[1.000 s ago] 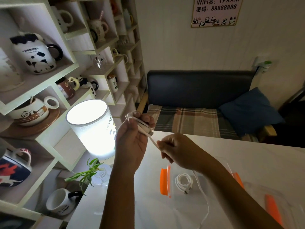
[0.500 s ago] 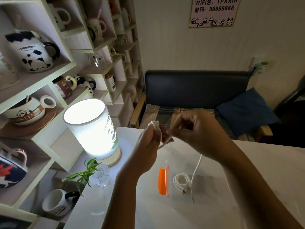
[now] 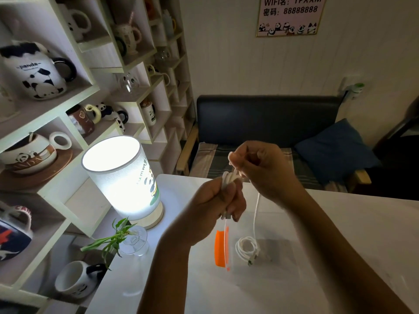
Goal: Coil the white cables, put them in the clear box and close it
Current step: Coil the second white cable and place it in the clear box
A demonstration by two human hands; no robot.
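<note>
My left hand [image 3: 221, 200] is closed around loops of a white cable [image 3: 229, 177], with a plug end showing below its fingers. Just above and to the right, my right hand [image 3: 260, 168] pinches the same cable; its loose tail [image 3: 256, 214] hangs down toward the table. Below the hands stands the clear box [image 3: 272, 275] with an orange latch [image 3: 219, 249] on its left side. Inside the box lies a second coiled white cable [image 3: 247, 248].
A lit table lamp [image 3: 123, 177] stands at the table's left back corner, with a small glass vase holding a green sprig [image 3: 127, 241] in front of it. Shelves of panda mugs [image 3: 34, 73] fill the left. A dark sofa with a blue cushion [image 3: 335, 148] lies behind the table.
My right hand has carried the cable up and around the left hand, adding loops. The hanging tail has grown shorter. Both hands have shifted right, over the table's back edge.
</note>
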